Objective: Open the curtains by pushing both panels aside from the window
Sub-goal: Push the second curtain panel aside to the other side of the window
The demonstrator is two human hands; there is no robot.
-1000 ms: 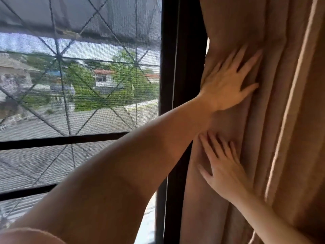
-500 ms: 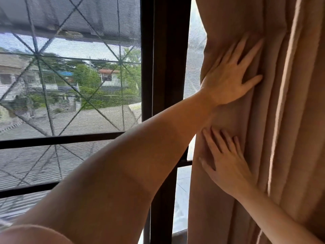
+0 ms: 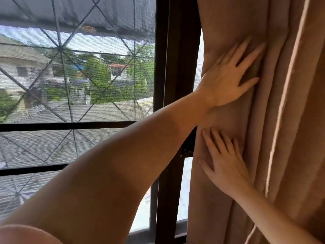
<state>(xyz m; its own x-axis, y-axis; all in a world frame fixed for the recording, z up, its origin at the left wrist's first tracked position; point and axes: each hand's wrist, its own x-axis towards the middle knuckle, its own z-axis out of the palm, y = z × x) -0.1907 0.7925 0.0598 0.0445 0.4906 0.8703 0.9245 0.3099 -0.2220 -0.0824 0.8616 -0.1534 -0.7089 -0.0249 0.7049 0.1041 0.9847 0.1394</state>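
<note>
A tan curtain panel (image 3: 290, 120) hangs bunched in folds at the right side of the window (image 3: 75, 76). My left hand (image 3: 226, 78) lies flat on the panel's left edge, fingers spread, its arm crossing the view from the lower left. Below it my right hand (image 3: 225, 164) also presses flat against the fabric, fingers pointing up and apart. Neither hand grips the cloth. No second panel is in view.
A dark vertical window frame post (image 3: 175, 85) stands just left of the curtain edge. The glass behind carries a mesh screen and diagonal metal bars (image 3: 61, 50). A narrow strip of bright glass (image 3: 184, 187) shows between post and curtain.
The curtain edge has shifted right, away from the dark post, uncovering a strip of glass. Both hands stayed flat on the fabric and moved right with it.
</note>
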